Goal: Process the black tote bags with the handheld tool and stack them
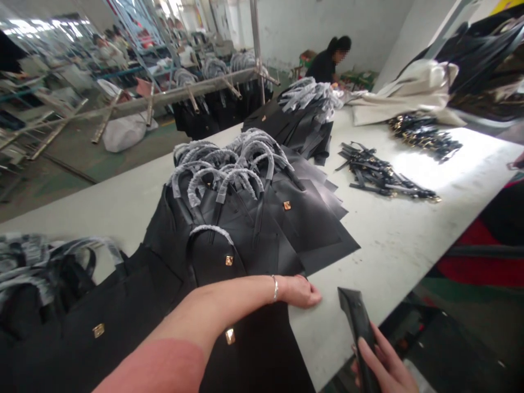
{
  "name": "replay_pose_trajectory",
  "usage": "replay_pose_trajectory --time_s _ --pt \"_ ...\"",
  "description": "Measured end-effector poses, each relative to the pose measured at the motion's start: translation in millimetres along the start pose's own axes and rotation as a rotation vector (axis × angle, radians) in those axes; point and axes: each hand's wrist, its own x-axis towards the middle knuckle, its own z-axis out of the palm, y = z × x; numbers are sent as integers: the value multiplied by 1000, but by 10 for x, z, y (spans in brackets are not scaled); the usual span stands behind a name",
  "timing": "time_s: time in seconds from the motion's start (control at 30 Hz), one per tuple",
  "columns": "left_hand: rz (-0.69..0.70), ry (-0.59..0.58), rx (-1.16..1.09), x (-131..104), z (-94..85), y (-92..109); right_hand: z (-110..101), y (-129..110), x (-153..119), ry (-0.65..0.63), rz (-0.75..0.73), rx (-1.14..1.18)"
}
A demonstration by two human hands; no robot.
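Stretched across the black bag panels (262,355), my left hand (301,291) has its fingers curled by the panels' right edge; what it grips, if anything, is hidden. My right hand (380,360), at the lower right, wraps round a folded black strip (358,314) near the table's edge. Beneath my left arm lies a panel with small gold clasps and a handle wrapped in clear film (212,230). Beyond it, a pile of black panels (315,218) fans out with many wrapped handles (229,164) at its top.
On the white table (409,229) lie black straps with gold hardware (385,174) and another such heap (426,136). More bag pieces (295,120) and pale cloth (405,90) are farther back. A person (327,60) sits beyond. Metal racks (184,90) stand left.
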Motion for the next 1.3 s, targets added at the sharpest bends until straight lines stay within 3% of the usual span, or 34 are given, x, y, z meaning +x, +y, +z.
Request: replay_pose_trajectory --time_s 0.13,0.27,0.37,0.47,0.6,0.7,0.83,1.07,1.2,1.3 --pt "-198 38 -149 141 29 -109 75 -23 -55 33 -28 -7" --pt "-556 82 -268 249 5 -268 125 -28 -64 25 -32 2" --pt "-799 122 -332 112 -51 -235 129 1 -14 -41 -30 5" --pt "-928 220 -427 -196 -96 22 138 76 59 -131 -1 -32" --pt "-923 360 -490 -591 -69 462 228 111 109 -250 28 -94" --pt "-896 248 -393 -734 -5 622 360 24 136 -290 48 -98" --pt "-880 164 -353 -767 41 628 492 -67 186 -231 43 -89" --pt "-908 195 -322 -736 -3 632 480 -84 190 -271 57 -156" --pt "-925 205 -324 -726 -23 640 533 -207 182 -185 -10 -159" --pt "-952 204 -326 -717 -24 654 475 -143 139 -176 13 -172"
